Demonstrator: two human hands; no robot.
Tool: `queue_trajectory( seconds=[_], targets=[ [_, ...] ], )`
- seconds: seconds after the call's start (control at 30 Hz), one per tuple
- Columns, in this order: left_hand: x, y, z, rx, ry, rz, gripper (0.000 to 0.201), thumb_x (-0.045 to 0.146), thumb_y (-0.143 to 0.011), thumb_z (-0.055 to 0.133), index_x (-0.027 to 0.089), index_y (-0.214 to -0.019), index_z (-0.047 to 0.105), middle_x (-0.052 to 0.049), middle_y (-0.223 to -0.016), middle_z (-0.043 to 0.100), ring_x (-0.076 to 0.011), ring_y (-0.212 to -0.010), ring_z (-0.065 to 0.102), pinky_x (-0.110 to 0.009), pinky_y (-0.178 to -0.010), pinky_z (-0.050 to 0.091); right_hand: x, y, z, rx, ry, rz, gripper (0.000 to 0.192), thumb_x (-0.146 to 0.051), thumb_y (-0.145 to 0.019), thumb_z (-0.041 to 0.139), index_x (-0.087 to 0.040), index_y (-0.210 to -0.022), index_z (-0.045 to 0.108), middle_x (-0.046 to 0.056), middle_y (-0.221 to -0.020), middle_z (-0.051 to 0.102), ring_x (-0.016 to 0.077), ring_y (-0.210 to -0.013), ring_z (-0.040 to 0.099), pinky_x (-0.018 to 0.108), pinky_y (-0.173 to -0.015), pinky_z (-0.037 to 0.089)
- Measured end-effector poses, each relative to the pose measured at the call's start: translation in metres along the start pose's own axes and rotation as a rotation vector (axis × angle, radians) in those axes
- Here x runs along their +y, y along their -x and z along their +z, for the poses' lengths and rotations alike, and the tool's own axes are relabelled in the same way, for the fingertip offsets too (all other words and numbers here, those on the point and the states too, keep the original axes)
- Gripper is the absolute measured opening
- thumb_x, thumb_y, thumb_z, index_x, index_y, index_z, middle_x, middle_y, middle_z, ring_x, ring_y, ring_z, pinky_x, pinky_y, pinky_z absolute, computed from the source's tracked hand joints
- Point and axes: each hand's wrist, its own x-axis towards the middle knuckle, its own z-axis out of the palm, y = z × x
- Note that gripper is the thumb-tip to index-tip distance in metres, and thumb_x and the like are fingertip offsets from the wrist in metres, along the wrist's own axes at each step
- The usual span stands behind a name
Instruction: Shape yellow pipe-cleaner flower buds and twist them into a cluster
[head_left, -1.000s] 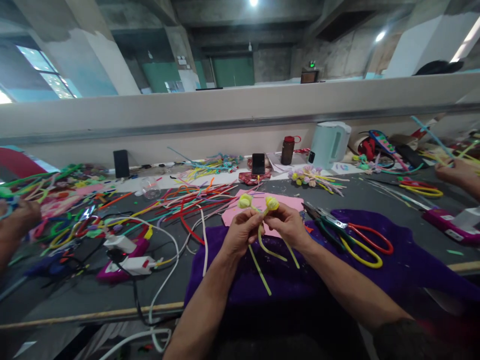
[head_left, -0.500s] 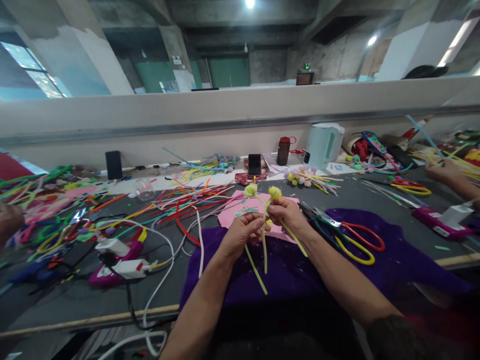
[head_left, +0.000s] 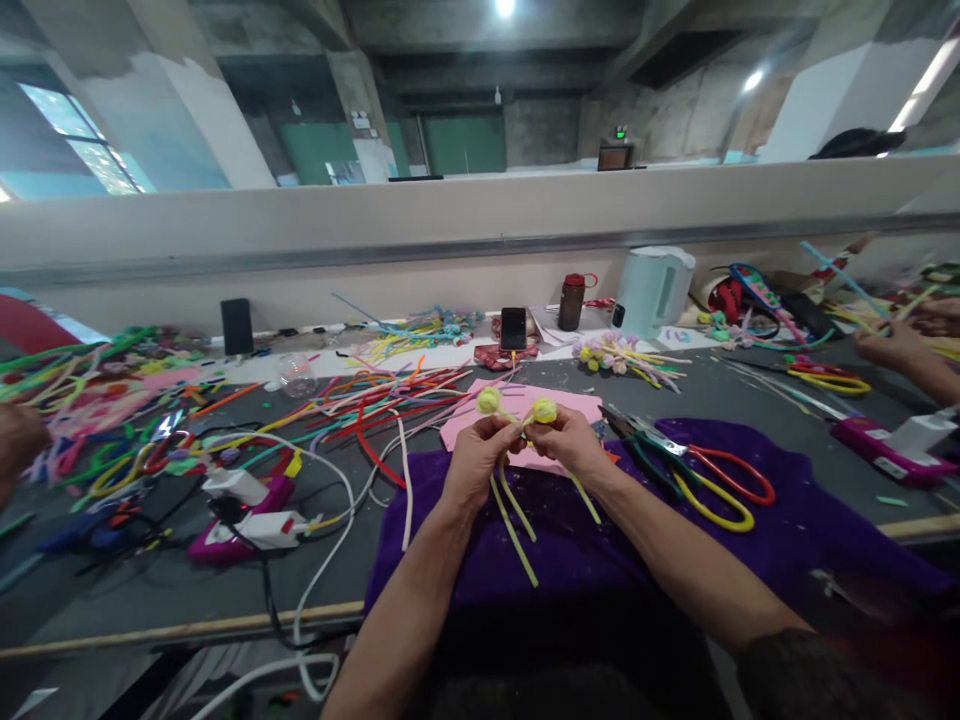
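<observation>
My left hand (head_left: 480,455) is closed on yellow-green pipe cleaner stems (head_left: 517,535), with a fuzzy pale yellow flower head (head_left: 488,401) just above its fingers. My right hand (head_left: 564,440) pinches a second pipe cleaner flower (head_left: 544,411), a brighter yellow one, whose stem (head_left: 587,500) pokes out below the palm. The fingertips of both hands nearly meet between the two heads, where the stems cross; the exact contact is hidden. Below the hands lies a purple cloth (head_left: 435,500), and behind them a pink sheet (head_left: 517,395).
Right of my hands lie red-handled scissors (head_left: 731,475) and yellow-and-green-handled pliers (head_left: 716,505). Loose pipe cleaners (head_left: 360,410) and a power strip (head_left: 247,530) with cables spread left. A phone (head_left: 514,328), bottle (head_left: 571,302) and kettle (head_left: 656,290) stand behind. Other people's hands (head_left: 896,345) show at both sides.
Both hands have drawn closer together and turned. The left flower head moved left and down, and the right one dropped slightly towards the fingers. The stems below have shifted.
</observation>
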Motion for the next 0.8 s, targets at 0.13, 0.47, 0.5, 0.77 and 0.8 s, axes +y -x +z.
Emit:
queue_trajectory(
  seconds=[0.13,0.47,0.5,0.77,0.8],
  targets=[
    [0.001,0.0,0.0,-0.013,0.041,-0.033,0.023,0.034,-0.062,0.07,0.013,-0.064,0.061,-0.001,-0.054,0.06,-0.0079,-0.047,0.049,-0.019,-0.045,0.032,0.0,0.002,0.002,0.014,-0.01,-0.035,0.018,-0.03,-0.065,0.065,-0.016,-0.071,0.055,-0.005,-0.053,0.051,0.0068,-0.044,0.042,0.02,-0.041,0.033],
    [-0.002,-0.004,-0.002,0.026,0.11,-0.107,0.027,0.034,-0.057,0.074,0.012,-0.059,0.059,0.004,-0.049,0.048,-0.0038,-0.042,0.039,-0.017,-0.041,0.027,0.006,0.005,0.011,0.074,-0.094,-0.054,0.019,-0.032,-0.066,0.066,-0.017,-0.075,0.058,-0.004,-0.06,0.051,0.0059,-0.046,0.04,0.019,-0.041,0.033],
    [-0.002,-0.004,-0.003,0.022,0.11,-0.114,0.028,0.035,-0.056,0.074,0.012,-0.06,0.059,0.004,-0.049,0.049,-0.0035,-0.041,0.038,-0.017,-0.04,0.026,0.005,0.006,0.011,0.073,-0.094,-0.055,0.019,-0.032,-0.066,0.066,-0.017,-0.075,0.058,-0.004,-0.06,0.051,0.0059,-0.046,0.04,0.019,-0.041,0.033],
    [-0.001,0.0,-0.002,-0.097,0.091,-0.119,0.028,0.037,-0.063,0.07,0.011,-0.071,0.061,0.0,-0.055,0.059,-0.002,-0.034,0.04,-0.015,-0.031,0.025,-0.004,0.007,0.009,0.07,-0.086,-0.035,0.011,-0.025,-0.069,0.062,-0.017,-0.073,0.056,-0.004,-0.053,0.054,0.0059,-0.043,0.041,0.019,-0.04,0.031],
    [-0.001,0.001,0.0,-0.102,0.081,-0.104,0.028,0.038,-0.065,0.069,0.011,-0.069,0.061,0.0,-0.053,0.059,-0.0027,-0.034,0.041,-0.015,-0.031,0.027,-0.004,0.007,0.009,0.076,-0.082,-0.037,0.01,-0.024,-0.069,0.061,-0.017,-0.073,0.055,-0.004,-0.053,0.054,0.0061,-0.043,0.041,0.018,-0.04,0.031]
  ],
)
